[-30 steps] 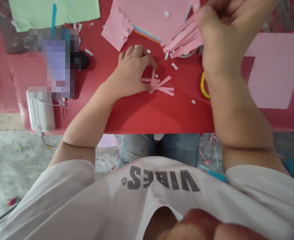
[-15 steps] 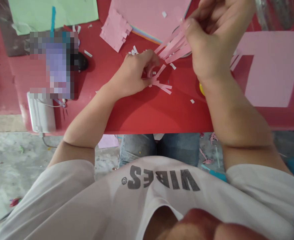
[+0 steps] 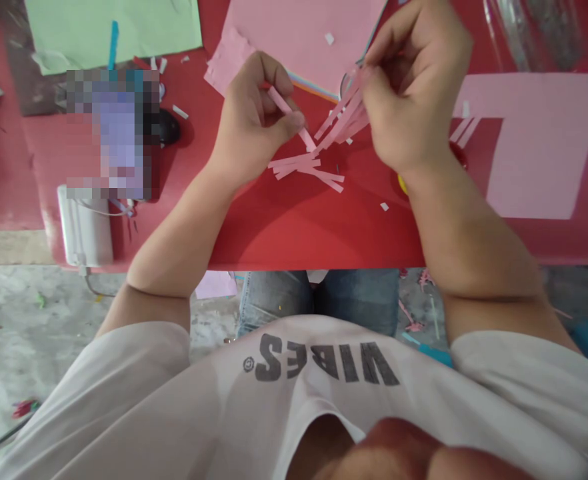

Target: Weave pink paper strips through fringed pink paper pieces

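My left hand (image 3: 254,120) is lifted over the red table and pinches a narrow pink paper strip (image 3: 288,109) between thumb and fingers. My right hand (image 3: 411,87) grips a bunch of pink paper strips (image 3: 341,119) by their upper ends, their lower ends fanning toward my left hand. Several loose pink strips (image 3: 307,170) lie on the table just below both hands. Behind them is a large pink paper sheet (image 3: 294,40), its lower corner partly hidden by my hands.
The red table (image 3: 294,233) has a front edge near my body. A notched pink sheet (image 3: 539,147) lies right, a green sheet (image 3: 109,27) far left. A black object (image 3: 168,128) and white box (image 3: 84,227) are left; paper scraps are scattered.
My left hand has risen from the loose strips and now pinches one strip. My right hand has moved left with its bunch, bringing both hands closer. The loose strips have shifted slightly.
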Demonstrator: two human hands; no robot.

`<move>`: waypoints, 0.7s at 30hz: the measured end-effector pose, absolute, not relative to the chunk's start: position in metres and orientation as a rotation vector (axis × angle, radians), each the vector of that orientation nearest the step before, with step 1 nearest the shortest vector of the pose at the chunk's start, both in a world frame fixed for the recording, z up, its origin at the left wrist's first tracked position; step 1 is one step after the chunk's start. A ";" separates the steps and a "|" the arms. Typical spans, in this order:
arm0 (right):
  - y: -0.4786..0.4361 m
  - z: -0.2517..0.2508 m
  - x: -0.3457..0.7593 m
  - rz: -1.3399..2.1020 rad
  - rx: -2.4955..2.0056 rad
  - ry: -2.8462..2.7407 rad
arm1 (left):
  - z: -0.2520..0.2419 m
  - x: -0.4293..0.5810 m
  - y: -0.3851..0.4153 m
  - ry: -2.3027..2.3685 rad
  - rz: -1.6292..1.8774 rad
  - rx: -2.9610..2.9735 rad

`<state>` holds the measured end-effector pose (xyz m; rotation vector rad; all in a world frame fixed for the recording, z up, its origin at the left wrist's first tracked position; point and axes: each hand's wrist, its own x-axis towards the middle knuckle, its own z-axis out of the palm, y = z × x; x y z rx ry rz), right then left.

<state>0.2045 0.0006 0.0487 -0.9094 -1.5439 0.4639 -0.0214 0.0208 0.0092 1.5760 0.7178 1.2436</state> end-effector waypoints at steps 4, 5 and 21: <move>-0.002 0.045 0.200 0.526 -0.921 -1.523 | 0.013 -0.024 0.021 0.741 1.264 1.656; -0.002 0.043 0.198 0.541 -0.926 -1.514 | 0.015 -0.023 0.018 0.754 1.266 1.658; -0.017 0.032 0.183 0.776 -0.842 -1.401 | 0.026 -0.017 0.000 0.793 1.337 1.577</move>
